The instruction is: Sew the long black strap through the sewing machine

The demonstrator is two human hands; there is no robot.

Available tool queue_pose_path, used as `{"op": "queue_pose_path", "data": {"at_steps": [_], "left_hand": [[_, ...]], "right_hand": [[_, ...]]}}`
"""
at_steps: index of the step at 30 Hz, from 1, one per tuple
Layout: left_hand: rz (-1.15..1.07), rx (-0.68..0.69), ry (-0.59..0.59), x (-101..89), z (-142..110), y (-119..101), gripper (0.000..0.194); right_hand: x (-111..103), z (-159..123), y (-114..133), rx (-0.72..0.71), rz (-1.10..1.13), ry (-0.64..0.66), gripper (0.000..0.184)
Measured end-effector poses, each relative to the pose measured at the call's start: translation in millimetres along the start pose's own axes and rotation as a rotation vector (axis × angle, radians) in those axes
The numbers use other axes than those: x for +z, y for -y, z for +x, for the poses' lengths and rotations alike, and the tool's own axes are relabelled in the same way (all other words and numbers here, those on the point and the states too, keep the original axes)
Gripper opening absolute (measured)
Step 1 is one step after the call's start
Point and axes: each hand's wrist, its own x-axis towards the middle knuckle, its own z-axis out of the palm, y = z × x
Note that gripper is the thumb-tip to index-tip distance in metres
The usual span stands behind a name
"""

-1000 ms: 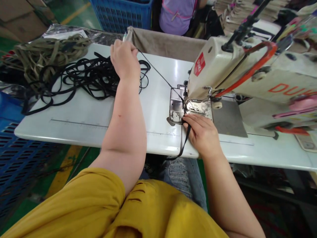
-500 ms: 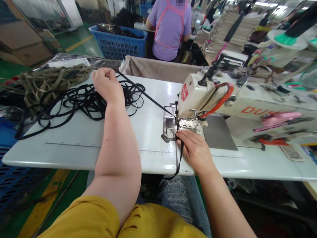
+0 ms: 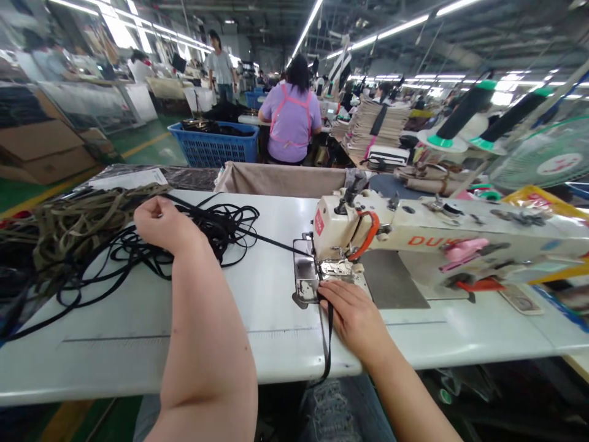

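A narrow black strap (image 3: 271, 240) runs from my left side to the needle area of a white sewing machine (image 3: 331, 230). My left hand (image 3: 159, 222) is closed on the strap's far stretch, above a tangled heap of black strap (image 3: 221, 230). My right hand (image 3: 352, 307) lies just in front of the presser foot, its fingers pressing the strap against the metal needle plate (image 3: 305, 267). From under those fingers the strap's front part hangs over the table edge.
Olive straps (image 3: 92, 221) lie piled at the left of the white table (image 3: 276, 294). Behind the table stand a beige fabric-lined bin (image 3: 285, 179) and a blue basket (image 3: 216, 147). A person in purple (image 3: 294, 120) sits beyond. Thread cones (image 3: 464, 113) and a fan (image 3: 543, 156) are at the right.
The view has tilted up, showing more of the workshop. My left hand has moved further left along with the strap. My right hand stays at the needle plate.
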Motion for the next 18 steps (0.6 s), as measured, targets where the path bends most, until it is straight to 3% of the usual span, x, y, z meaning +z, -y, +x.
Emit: {"op": "queue_pose_path", "data": {"at_steps": [3, 10, 15, 18], "left_hand": [[-0.101, -0.155, -0.17, -3.6, -1, -8, 0.011], [-0.081, -0.322, -0.143, -5.2, 6, -4, 0.025], [-0.013, -0.3, -0.121, -8.3, -2, 4, 0.039], [-0.011, -0.172, -0.241, -10.0, -11, 3, 0.045]], "right_hand": [[0, 0, 0, -0.011, -0.016, -0.015, 0.029], [-3, 2, 2, -0.023, -0.051, -0.046, 0.028], [0, 2, -4, -0.098, -0.107, -0.137, 0.026], [8, 1, -19, -0.199, -0.162, -0.217, 0.024]]}}
